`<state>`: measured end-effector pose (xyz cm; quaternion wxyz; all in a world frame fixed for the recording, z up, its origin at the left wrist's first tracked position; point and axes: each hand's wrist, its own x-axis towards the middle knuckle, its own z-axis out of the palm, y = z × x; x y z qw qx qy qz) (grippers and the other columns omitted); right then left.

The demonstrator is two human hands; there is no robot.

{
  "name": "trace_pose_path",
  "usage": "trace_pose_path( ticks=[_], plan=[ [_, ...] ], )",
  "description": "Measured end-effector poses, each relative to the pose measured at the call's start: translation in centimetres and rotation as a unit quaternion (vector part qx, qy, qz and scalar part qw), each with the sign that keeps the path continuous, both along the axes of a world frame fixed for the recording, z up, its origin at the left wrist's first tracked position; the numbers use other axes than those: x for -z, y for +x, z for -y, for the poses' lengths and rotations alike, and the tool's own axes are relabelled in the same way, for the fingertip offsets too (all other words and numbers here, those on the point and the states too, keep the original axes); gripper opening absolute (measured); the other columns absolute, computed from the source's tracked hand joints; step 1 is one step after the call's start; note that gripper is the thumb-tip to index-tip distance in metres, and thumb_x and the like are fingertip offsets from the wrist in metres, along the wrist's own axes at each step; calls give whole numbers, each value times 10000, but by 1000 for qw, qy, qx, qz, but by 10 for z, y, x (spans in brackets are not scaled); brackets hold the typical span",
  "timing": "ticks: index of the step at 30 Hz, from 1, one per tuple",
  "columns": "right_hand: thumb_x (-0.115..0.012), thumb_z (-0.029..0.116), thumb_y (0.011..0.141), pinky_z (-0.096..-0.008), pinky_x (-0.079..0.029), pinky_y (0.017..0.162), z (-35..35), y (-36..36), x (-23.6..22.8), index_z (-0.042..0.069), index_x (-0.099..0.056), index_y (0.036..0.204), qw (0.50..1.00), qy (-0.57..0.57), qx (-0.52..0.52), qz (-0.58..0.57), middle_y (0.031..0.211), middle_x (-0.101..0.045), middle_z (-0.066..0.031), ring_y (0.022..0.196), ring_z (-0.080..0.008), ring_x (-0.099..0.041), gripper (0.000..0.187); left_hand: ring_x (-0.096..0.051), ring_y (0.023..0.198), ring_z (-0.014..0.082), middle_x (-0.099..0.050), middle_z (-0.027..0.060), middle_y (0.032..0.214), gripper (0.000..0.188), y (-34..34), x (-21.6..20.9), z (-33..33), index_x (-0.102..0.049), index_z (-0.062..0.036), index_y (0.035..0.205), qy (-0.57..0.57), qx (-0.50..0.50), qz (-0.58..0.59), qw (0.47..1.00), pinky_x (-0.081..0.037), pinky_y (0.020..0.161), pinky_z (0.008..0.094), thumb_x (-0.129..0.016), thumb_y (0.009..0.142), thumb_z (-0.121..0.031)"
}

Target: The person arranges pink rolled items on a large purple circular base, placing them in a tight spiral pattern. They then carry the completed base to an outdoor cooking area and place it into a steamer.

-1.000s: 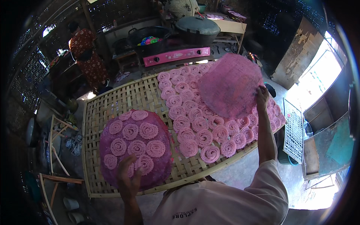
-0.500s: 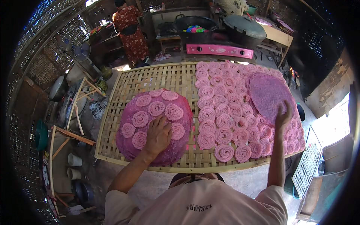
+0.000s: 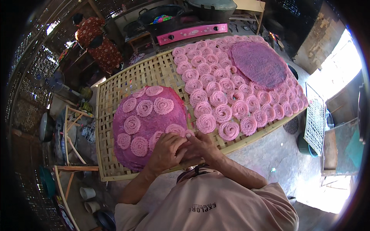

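"Where are the hands at work?"

"A person's left hand [image 3: 166,152] reaches over the near right edge of a round purple mat [image 3: 154,119] dotted with pink rosettes [image 3: 144,108], the right hand [image 3: 207,147] just beside that edge"

"Are the fingers closed on anything?"

"They are bent, both hands nearly meeting; a pink piece [image 3: 189,133] shows at the right thumb, though one cannot tell whether either hand grips it"

"And around the mat?"

"To its right, rosette rows [image 3: 222,112] cover the woven table [image 3: 154,71], a purple disc [image 3: 262,63] lying over them; beyond it stand a person in red patterned clothing [image 3: 96,40] and a pink-fronted stove [image 3: 192,33]"
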<state>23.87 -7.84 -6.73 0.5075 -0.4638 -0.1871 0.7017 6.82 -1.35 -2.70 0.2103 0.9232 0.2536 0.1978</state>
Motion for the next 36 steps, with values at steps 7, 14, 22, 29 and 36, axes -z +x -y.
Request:
trace_pose_path(
  ticks=[7,14,22,29,36],
  plan=[
    [-613,99,899,-259,-526,646,18,-29,18,-34,-560,1099,962,50,175,205,895,-649,-69,740,-122,-627,246,-556,1090,306,-612,130,1117,356,-25,14,-37,-643,-45,1063,48,98,-33,993,-431,962,404,-606,715,23],
    [-620,100,859,-287,-493,654,52,-9,32,-29,-577,1078,860,108,328,374,851,-642,-71,749,-122,-604,258,-554,1076,304,-601,123,1083,207,-1,0,-67,-657,-23,902,42,172,-76,981,-439,944,415,-621,699,1],
    [-661,170,836,-345,-500,714,59,24,15,-14,-623,1069,810,59,194,550,870,-656,-109,750,-201,-631,300,-584,1005,317,-605,158,990,256,11,19,-93,-665,-11,938,42,230,-74,970,-473,908,390,-598,691,-27],
    [-719,195,814,-339,-511,706,53,-6,-21,28,-661,1053,662,104,219,710,968,-673,-106,823,-222,-654,297,-594,732,259,-618,100,849,214,8,11,-104,-640,-9,874,-58,205,-39,976,-485,667,351,-644,663,-45],
    [-685,197,866,-312,-510,772,-12,-31,-17,-32,-562,1196,937,193,119,265,985,-669,-81,876,-184,-644,420,-587,823,93,-644,26,917,273,3,-10,-121,-623,-7,1014,-449,181,83,871,-484,751,286,-672,809,-180]
  ],
)
